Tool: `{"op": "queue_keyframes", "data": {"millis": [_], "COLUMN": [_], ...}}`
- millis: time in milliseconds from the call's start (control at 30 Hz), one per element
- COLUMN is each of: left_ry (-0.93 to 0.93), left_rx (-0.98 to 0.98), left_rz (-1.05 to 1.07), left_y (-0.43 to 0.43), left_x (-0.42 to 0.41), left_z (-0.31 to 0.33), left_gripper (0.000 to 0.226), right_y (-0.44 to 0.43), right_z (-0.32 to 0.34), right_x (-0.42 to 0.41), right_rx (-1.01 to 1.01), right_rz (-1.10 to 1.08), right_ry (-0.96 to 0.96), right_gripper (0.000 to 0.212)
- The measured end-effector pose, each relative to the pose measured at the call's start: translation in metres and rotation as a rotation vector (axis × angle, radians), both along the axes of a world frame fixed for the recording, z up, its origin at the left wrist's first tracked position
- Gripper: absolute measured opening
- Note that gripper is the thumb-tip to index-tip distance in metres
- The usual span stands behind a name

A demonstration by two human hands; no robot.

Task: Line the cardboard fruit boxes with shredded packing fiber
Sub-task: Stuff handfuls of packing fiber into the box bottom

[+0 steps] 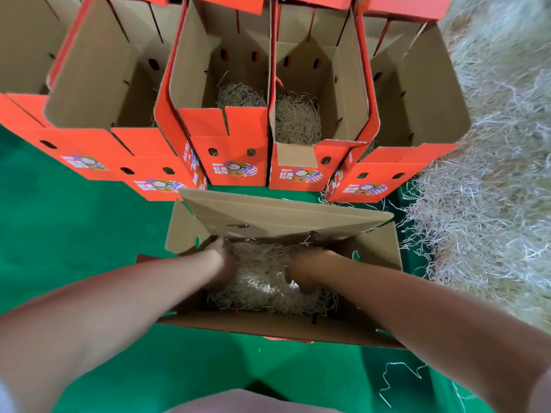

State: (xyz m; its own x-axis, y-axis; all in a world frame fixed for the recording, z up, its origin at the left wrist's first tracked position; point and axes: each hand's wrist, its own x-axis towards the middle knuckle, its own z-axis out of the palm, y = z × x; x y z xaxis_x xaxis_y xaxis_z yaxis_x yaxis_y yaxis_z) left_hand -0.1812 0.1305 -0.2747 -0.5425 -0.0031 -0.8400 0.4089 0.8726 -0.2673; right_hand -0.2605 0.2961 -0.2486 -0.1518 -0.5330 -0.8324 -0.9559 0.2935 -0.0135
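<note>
A green floor (74,234) is seen under a row of orange-red fruit boxes (235,144), each printed with a cartoon figure and writing too blurred to be read. A heap of loose fiber (492,174) is piled at the right, near the nearest box (268,326), whose flaps are open. Shredded packing fiber (262,281) is bedded inside it. The left hand (222,260) is sunk there, its fingers hidden; the right hand (304,269) is curled, gripping fiber.
</note>
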Motion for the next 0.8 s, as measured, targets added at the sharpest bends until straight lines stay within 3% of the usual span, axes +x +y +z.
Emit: {"op": "queue_keyframes", "data": {"millis": [100, 167, 267, 367, 433, 500, 567, 700, 800], "left_ry": [-0.068, -0.021, 0.182, -0.022, -0.196, -0.282, -0.312, 0.005, 0.225], "left_rx": [-0.107, 0.042, 0.401, 0.443, 0.441, 0.445, 0.411, 0.57, 0.523], "left_rz": [-0.011, 0.055, 0.293, 0.426, 0.026, -0.164, 0.013, 0.271, 0.359], "left_y": [-0.003, 0.001, 0.012, 0.021, 0.024, 0.022, 0.019, 0.012, 0.015], "left_x": [0.002, -0.003, -0.015, -0.014, -0.006, 0.003, 0.008, -0.002, -0.012], "left_z": [0.009, 0.014, 0.026, 0.028, 0.022, 0.022, 0.017, 0.035, 0.055], "left_gripper": [0.043, 0.034, 0.026, 0.032, 0.043, 0.044, 0.048, 0.036, 0.021], "right_y": [0.015, 0.02, 0.01, 0.003, 0.004, 0.007, 0.007, -0.007, -0.015], "right_z": [0.0, 0.002, 0.009, 0.008, 0.004, 0.005, 0.011, 0.035, 0.059], "right_x": [-0.003, -0.004, -0.004, -0.001, 0.006, 0.013, 0.016, 0.014, 0.007], "right_rx": [0.257, 0.182, -0.085, -0.164, 0.083, 0.257, 0.202, -0.081, -0.278], "right_rz": [0.039, 0.028, -0.019, -0.013, -0.03, 0.013, -0.015, -0.098, -0.143], "right_ry": [-0.033, -0.015, 0.049, -0.012, -0.177, -0.221, -0.211, -0.139, -0.033], "right_gripper": [0.039, 0.032, 0.021, 0.033, 0.056, 0.072, 0.072, 0.058, 0.041]}}
